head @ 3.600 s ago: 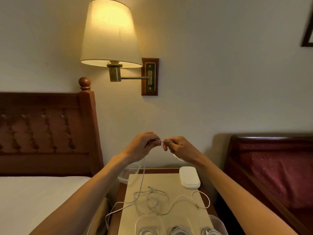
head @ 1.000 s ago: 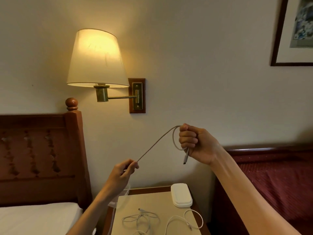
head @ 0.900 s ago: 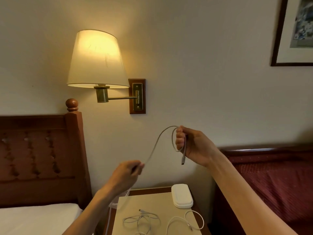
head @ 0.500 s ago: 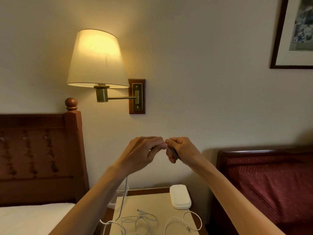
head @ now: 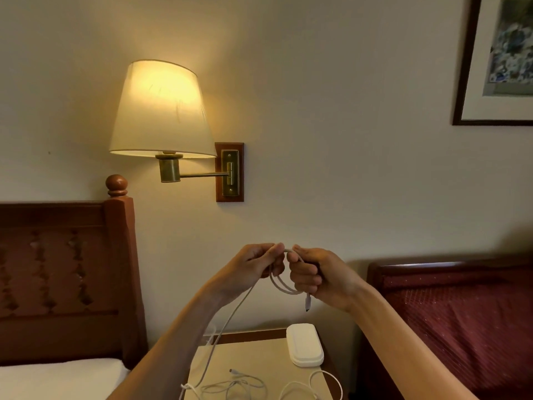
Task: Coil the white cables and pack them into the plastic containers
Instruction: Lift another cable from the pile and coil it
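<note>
I have both hands raised in front of the wall, knuckles nearly touching. My right hand (head: 318, 277) is curled tight round a small loop of the white cable (head: 284, 287); the loop hangs out below my fingers and its plug end dangles straight down just under my fist. My left hand (head: 253, 268) pinches the same cable between thumb and fingertips right beside the right hand. From that pinch the loose length runs down and to the left, past my left forearm, to the nightstand (head: 253, 359).

On the nightstand top lie more loose cables (head: 245, 383), tangled near the front edge, with another loop curving close to the right edge. A white oblong case (head: 305, 352) sits at the back right corner. Something clear, perhaps a plastic container (head: 209, 334), shows at the back left behind my arm, though I can't make it out well.

A wooden headboard (head: 66, 278) closes the left side, a red bed (head: 461, 327) the right, leaving open air above the tabletop.
</note>
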